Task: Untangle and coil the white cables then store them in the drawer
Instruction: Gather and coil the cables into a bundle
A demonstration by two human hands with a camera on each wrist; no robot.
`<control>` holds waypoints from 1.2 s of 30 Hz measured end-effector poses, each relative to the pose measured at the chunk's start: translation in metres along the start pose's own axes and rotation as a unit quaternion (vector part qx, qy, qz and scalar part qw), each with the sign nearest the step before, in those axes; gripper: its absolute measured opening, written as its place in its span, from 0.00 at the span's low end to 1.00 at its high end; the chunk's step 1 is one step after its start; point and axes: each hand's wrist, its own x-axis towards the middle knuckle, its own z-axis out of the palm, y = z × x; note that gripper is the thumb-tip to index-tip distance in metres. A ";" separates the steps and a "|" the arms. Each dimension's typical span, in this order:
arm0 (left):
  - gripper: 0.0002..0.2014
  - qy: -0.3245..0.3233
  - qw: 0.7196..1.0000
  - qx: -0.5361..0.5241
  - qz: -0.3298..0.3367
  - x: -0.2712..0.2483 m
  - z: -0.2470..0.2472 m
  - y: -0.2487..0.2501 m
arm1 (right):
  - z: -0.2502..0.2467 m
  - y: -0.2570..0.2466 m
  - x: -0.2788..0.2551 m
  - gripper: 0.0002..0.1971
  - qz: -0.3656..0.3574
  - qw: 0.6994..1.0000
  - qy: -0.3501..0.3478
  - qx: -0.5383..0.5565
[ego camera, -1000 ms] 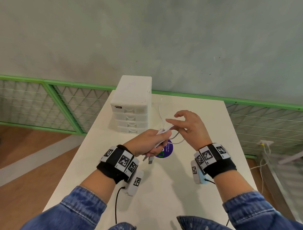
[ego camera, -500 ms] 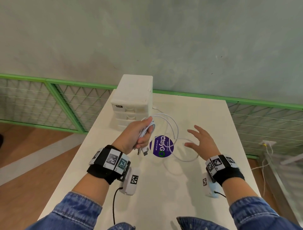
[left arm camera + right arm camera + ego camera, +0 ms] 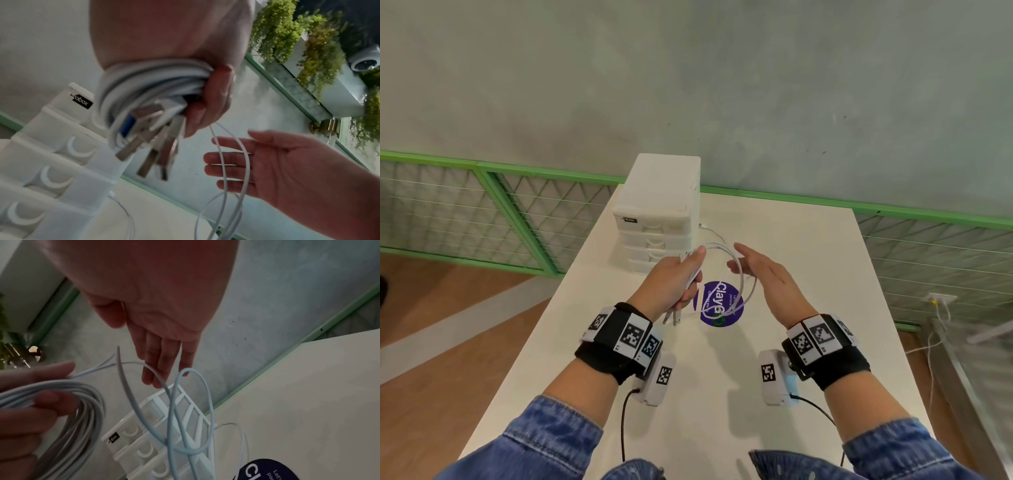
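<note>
My left hand [image 3: 681,275] grips a coiled bundle of white cables [image 3: 156,76] in front of the white drawer unit [image 3: 661,212]. Several metal USB plugs [image 3: 148,146] hang below its fist. Loose loops of the cable [image 3: 739,274] arc rightward from the bundle, down over the purple sticker [image 3: 719,305]. My right hand [image 3: 755,270] is held up just right of the loops, fingers [image 3: 162,363] straight, palm facing the left hand. Two strands [image 3: 224,162] cross in front of those fingers, which are not curled round them. The drawers [image 3: 144,444] are all closed.
The white table [image 3: 791,342] ends at a green-framed mesh railing [image 3: 893,209] and a grey wall. One cable end [image 3: 703,226] lies on the table beside the drawer unit. Another wire hangs from a wall socket [image 3: 941,298] at the right.
The left hand has risen with the bundle toward the drawer unit. The right hand let go of the cable, swung out low to the right, then came back up beside the loops.
</note>
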 end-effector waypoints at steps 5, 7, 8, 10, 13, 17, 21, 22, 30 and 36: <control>0.25 -0.063 0.997 -0.032 0.015 -0.006 0.001 0.001 | 0.010 0.014 0.001 0.16 -0.009 0.990 -0.043 -0.132; 0.25 -0.130 0.989 -0.058 0.036 -0.011 0.002 0.007 | 0.011 0.023 0.001 0.12 0.005 0.987 -0.042 -0.154; 0.25 -0.168 0.982 -0.069 0.043 -0.013 0.002 0.009 | 0.010 0.026 0.001 0.10 0.012 0.987 -0.041 -0.154; 0.26 -0.243 0.964 -0.096 0.048 -0.016 0.005 0.012 | 0.006 0.030 0.002 0.11 0.011 0.986 -0.021 -0.168; 0.27 -0.313 0.931 -0.179 0.052 -0.017 0.012 0.014 | 0.003 0.027 0.005 0.11 0.006 0.981 0.014 -0.193; 0.29 -0.336 0.886 -0.312 0.073 -0.008 0.016 0.021 | 0.021 0.030 0.007 0.12 -0.011 0.982 -0.016 -0.188; 0.31 -0.282 0.850 -0.426 0.128 -0.003 0.015 0.035 | 0.042 0.031 -0.001 0.07 0.014 0.990 -0.041 -0.138; 0.30 -0.243 0.851 -0.442 0.147 -0.003 0.014 0.040 | 0.046 0.031 -0.004 0.07 0.018 0.988 -0.060 -0.143; 0.19 0.133 0.898 -0.320 0.271 0.018 -0.004 0.050 | 0.047 0.038 -0.015 0.16 0.003 0.983 -0.108 -0.148; 0.15 0.186 0.922 -0.067 0.332 0.027 -0.004 0.022 | 0.051 0.028 -0.019 0.19 -0.032 0.974 -0.163 -0.156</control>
